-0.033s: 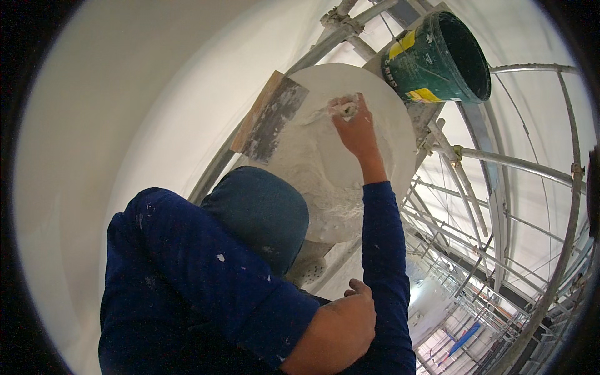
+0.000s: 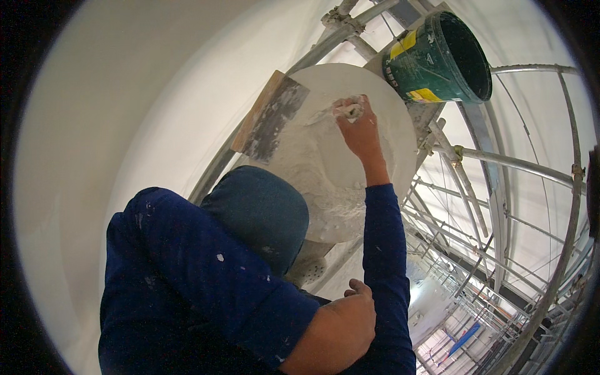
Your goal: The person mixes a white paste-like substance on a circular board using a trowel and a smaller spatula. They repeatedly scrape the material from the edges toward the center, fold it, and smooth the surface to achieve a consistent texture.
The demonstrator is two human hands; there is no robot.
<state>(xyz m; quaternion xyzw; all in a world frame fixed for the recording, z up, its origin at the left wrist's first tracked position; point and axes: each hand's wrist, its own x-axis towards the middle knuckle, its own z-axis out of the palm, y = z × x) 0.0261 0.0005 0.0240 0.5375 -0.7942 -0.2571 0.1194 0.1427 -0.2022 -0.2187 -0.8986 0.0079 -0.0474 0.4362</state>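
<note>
My right hand (image 2: pixel 361 133) is closed in a fist over a round white board (image 2: pixel 392 119). Pale, paste-like white plaster (image 2: pixel 352 114) shows in its grip; whether a tool is in there I cannot tell. More plaster (image 2: pixel 319 187) lies smeared and ridged across the board's middle and near side. My left hand (image 2: pixel 340 328) rests low in front of my body, against my right sleeve. Its fingers are curled and mostly hidden. A wood-edged flat board (image 2: pixel 275 119), its grey face spotted with white, lies over the round board's left edge.
A dark green bucket (image 2: pixel 419 65) is tilted at the upper right, beside the round board. Scaffold tubes (image 2: pixel 512 161) run along the right and behind. A smooth white curved wall (image 2: pixel 125 94) fills the left. My bent knee (image 2: pixel 259 212) is close to the board's near-left edge.
My right hand has shifted slightly right and toward me over the board, still closed. My left hand and the flat board stay put.
</note>
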